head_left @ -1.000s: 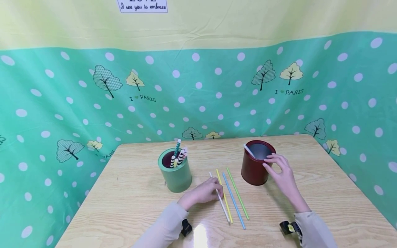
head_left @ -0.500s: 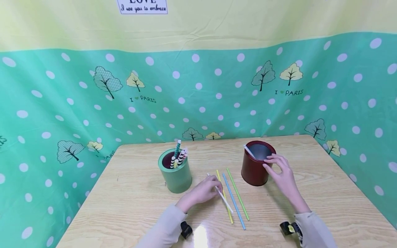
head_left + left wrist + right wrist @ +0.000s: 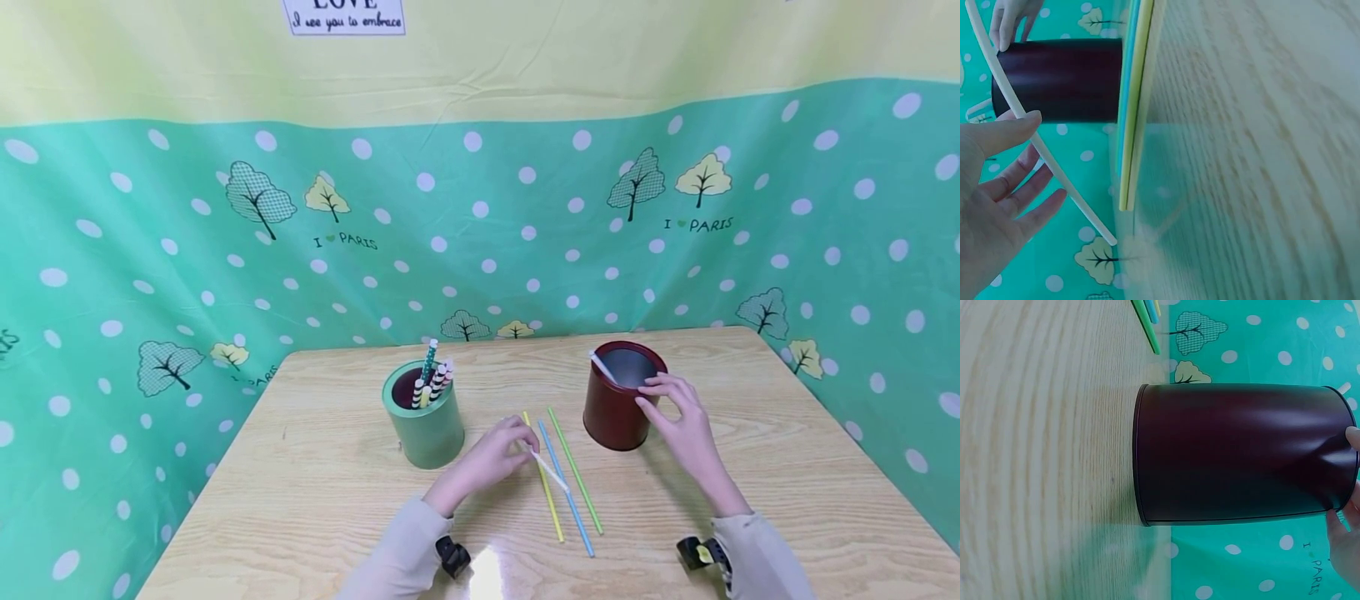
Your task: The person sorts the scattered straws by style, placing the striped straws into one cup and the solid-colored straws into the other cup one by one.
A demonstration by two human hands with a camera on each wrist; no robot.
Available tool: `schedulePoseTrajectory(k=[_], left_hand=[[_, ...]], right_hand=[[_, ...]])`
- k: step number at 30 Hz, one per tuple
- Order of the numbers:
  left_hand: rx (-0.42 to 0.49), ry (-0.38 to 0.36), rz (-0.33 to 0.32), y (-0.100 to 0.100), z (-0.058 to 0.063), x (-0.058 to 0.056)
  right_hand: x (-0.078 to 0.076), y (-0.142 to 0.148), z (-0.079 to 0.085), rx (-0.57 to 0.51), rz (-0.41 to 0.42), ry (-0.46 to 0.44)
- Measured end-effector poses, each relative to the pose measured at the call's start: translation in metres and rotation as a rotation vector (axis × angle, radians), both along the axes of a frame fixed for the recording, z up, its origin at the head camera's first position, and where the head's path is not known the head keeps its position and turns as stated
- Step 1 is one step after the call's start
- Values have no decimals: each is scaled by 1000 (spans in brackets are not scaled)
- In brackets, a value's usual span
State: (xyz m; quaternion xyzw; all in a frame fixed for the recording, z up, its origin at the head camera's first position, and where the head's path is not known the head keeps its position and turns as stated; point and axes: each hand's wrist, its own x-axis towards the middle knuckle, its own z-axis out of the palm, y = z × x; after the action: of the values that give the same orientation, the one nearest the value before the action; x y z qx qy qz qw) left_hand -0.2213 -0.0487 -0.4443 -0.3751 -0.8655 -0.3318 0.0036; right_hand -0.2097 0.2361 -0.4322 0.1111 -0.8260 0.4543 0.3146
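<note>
My left hand (image 3: 495, 454) pinches a thin white straw (image 3: 1063, 178) between thumb and fingers. The straw is lifted and slants across above the yellow straw (image 3: 551, 500) and blue straw (image 3: 581, 525) in the head view. A green straw (image 3: 577, 479) lies to the right of those two on the table. My right hand (image 3: 682, 417) grips the rim of a dark red canister (image 3: 1241, 456) with thumb and fingers. The canister stands upright, and another white straw (image 3: 602, 367) leans inside it, its top showing over the rim.
A green canister (image 3: 427, 433) stands on the left of the wooden table (image 3: 315, 500), holding several patterned sticks (image 3: 435, 379). A green dotted cloth (image 3: 480, 250) hangs behind the table and at both sides.
My left hand has picked the white straw up off the table; its near end has swung up and right over the yellow and blue straws. The right hand and red canister stay put.
</note>
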Motion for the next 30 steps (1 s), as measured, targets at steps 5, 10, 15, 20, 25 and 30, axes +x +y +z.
schedulePoseTrajectory(k=[5,10,15,20,25,30], left_hand=[[79,-34,11,2,2,0],[179,-66,32,5,4,1],[264,-69,66,10,6,1],[357,-94,116,15,8,0],[447,-108,162,19,20,5],[504,-115,198,22,47,19]], right_hand=[[-1,1,-1,8,2,15],[0,0,0,15,4,24],[0,0,0,17,1,26],[1,0,0,22,-2,25],[1,-1,1,7,-5,4],[1,0,1,22,5,32]])
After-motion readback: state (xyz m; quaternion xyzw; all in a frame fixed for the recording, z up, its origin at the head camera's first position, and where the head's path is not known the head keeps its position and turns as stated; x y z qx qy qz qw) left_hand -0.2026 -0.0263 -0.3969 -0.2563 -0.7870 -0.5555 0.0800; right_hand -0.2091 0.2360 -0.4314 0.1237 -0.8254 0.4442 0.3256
